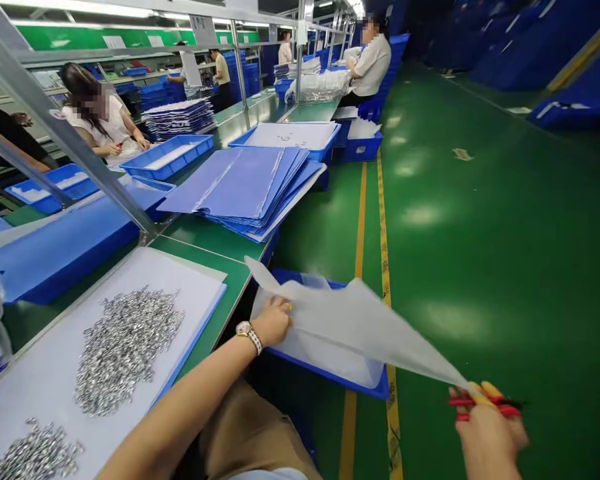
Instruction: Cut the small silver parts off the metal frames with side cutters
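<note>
My left hand (273, 321), with a gold-coloured wristwatch (249, 335) on its wrist, grips the near edge of a translucent plastic sheet (355, 327). The sheet stretches right, and its far corner reaches my right hand (487, 423). That hand is closed around red-handled snips (485, 407), with yellow parts showing at the top, and seems to pinch the corner too. Below the sheet lies a blue plastic crate (330, 370). On my left, a pile of small silver metal parts (125, 350) rests on a white board (195, 290).
A green workbench (205, 257) runs forward, carrying stacked blue folders (240, 187) and blue trays (167, 155). Co-workers sit along it (100, 113) (367, 70). To the right lies a green floor (480, 220) with yellow tape lines (383, 233) and blue crates (535, 47) beyond.
</note>
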`<state>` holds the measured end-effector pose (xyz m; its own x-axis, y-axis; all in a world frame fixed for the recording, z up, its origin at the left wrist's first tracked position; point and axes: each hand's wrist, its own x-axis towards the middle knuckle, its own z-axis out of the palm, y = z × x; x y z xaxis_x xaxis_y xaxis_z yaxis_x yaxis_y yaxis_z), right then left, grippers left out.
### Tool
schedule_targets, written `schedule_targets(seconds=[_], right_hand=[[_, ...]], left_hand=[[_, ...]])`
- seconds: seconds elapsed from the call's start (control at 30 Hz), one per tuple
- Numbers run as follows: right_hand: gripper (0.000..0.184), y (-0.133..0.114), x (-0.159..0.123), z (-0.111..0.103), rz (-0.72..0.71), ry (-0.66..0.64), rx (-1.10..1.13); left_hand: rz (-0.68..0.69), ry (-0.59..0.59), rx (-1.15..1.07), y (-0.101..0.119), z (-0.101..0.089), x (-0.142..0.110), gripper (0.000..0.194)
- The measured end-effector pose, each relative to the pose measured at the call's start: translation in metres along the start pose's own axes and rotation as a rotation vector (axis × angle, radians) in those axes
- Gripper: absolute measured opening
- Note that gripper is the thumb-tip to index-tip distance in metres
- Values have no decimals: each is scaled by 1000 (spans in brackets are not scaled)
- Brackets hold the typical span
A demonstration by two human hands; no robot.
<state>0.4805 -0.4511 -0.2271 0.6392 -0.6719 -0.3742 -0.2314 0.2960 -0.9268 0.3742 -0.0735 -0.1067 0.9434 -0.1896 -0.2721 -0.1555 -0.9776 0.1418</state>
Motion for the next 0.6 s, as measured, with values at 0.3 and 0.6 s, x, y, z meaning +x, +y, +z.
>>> schedule_targets(seconds=[0.3,0.6], right_hand=[[18,116,36,21,35,-117,-430],[36,114,52,63,-407,-546,-1046]], left_hand=[[-254,-160,10,-45,98,54,36],[-325,-121,-60,-60,118,96,32]])
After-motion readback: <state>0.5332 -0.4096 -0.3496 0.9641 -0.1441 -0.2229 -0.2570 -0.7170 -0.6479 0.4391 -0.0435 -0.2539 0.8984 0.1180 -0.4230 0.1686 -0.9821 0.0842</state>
